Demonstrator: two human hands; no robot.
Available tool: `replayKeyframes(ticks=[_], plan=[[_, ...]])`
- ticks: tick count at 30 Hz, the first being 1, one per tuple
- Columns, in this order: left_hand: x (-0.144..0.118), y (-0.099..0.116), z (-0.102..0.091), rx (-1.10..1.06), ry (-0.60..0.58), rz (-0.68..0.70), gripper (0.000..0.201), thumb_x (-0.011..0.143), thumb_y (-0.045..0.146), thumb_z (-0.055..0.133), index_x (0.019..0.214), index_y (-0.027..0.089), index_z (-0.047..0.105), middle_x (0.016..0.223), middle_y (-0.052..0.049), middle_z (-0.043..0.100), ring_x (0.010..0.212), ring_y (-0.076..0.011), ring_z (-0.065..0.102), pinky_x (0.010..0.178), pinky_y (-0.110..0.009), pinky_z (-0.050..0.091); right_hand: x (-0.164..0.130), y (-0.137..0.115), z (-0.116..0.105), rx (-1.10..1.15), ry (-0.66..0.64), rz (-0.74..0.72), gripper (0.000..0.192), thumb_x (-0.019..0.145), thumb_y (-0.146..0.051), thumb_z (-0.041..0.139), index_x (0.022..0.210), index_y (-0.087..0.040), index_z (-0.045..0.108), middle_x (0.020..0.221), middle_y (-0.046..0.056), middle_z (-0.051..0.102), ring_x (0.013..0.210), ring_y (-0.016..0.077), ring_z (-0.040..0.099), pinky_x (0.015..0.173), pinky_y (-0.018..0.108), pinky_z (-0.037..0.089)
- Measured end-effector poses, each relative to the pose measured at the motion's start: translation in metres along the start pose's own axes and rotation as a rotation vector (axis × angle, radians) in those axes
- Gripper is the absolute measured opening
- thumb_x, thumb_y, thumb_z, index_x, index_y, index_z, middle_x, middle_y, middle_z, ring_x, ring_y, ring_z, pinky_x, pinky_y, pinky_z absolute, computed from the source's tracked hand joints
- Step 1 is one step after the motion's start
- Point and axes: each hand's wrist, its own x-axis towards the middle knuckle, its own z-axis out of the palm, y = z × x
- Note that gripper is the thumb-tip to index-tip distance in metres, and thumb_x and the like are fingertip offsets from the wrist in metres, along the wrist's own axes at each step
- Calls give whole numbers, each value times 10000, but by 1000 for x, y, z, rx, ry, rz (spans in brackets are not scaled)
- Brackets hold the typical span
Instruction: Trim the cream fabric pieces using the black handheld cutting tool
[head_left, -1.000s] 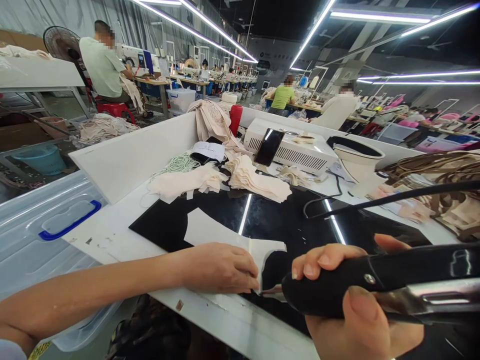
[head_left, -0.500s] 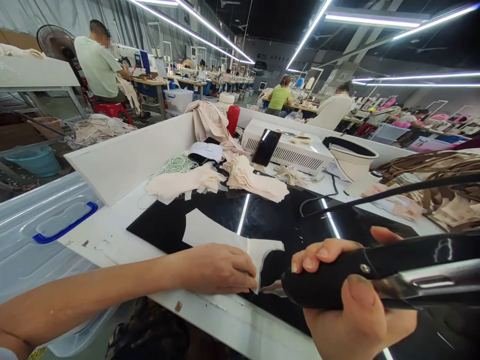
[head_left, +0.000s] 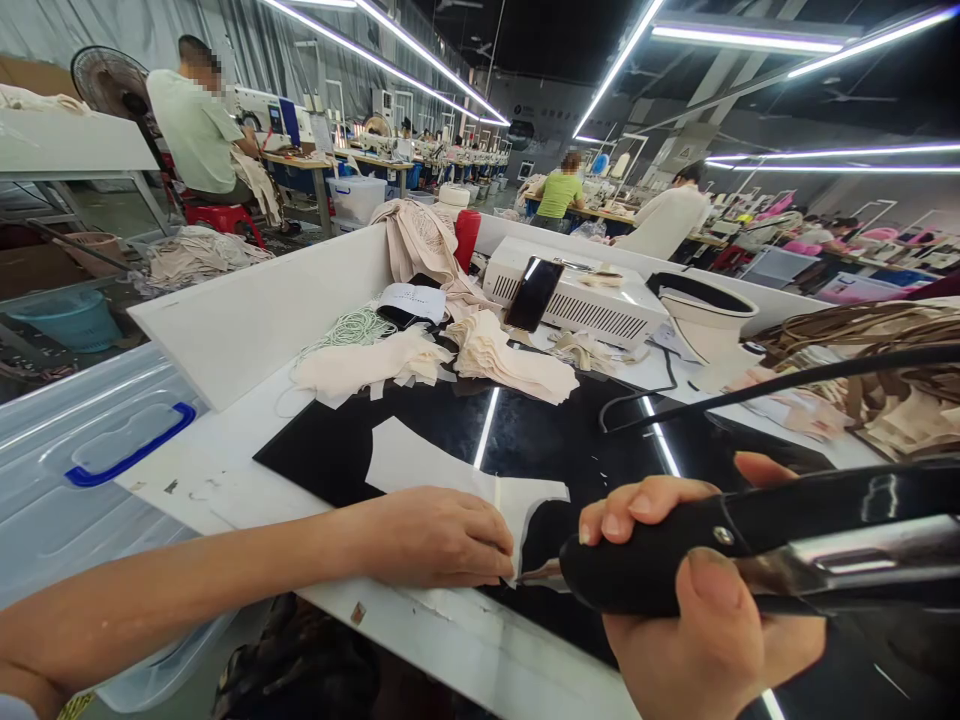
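1. At near edge of surface (head_left: 225, 480): left hand (head_left: 442, 535) flat, fingers spread, pressing white fabric piece (head_left: 420, 465) down.
2. Right hand (head_left: 705, 610) fingers wrapped around black tool handle (head_left: 675, 560); tip touches fabric edge.

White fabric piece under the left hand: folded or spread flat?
Spread flat: the white fabric piece lies in one layer on the black mat, left hand pressing its near edge.

I see a big workshop hall, dark ceiling with long white tube lights (head_left: 615, 70), grey curtain-like wall (head_left: 247, 50) at left. Rows of sewing tables (head_left: 375, 165) with seated people. Black standing fan (head_left: 105, 80), red plastic stool (head_left: 221, 218), teal plastic bucket (head_left: 71, 318) on the dim floor.
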Motion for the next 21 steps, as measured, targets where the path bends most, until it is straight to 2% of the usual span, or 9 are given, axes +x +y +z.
replayKeyframes(ticks=[9, 16, 21], plan=[[2, -1, 0, -10, 2, -7, 172, 1089, 198, 568, 1109, 163, 735, 1113, -93, 761, 1103, -201, 714, 1065, -283, 536, -2, -2, 1, -59, 12, 0, 487, 799, -300, 825, 1227, -253, 596, 726, -52, 667, 543, 166, 583, 454, 323, 551], [0, -2, 2, -25, 31, 3, 154, 1078, 186, 585, 1095, 165, 736, 1100, -108, 767, 1096, -193, 717, 1052, -290, 551, -1, -2, 2, -35, 24, -9, 537, 779, -343, 841, 1241, -248, 582, 715, -56, 663, 535, 163, 561, 437, 311, 539], [0, -3, 2, -13, -4, 5, 196, 1103, 210, 540, 1104, 155, 728, 1117, -106, 763, 1129, -193, 703, 1074, -282, 533, -3, 0, 2, -53, -1, -14, 507, 820, -318, 821, 1261, -242, 583, 742, -43, 662, 551, 155, 580, 455, 307, 540]])
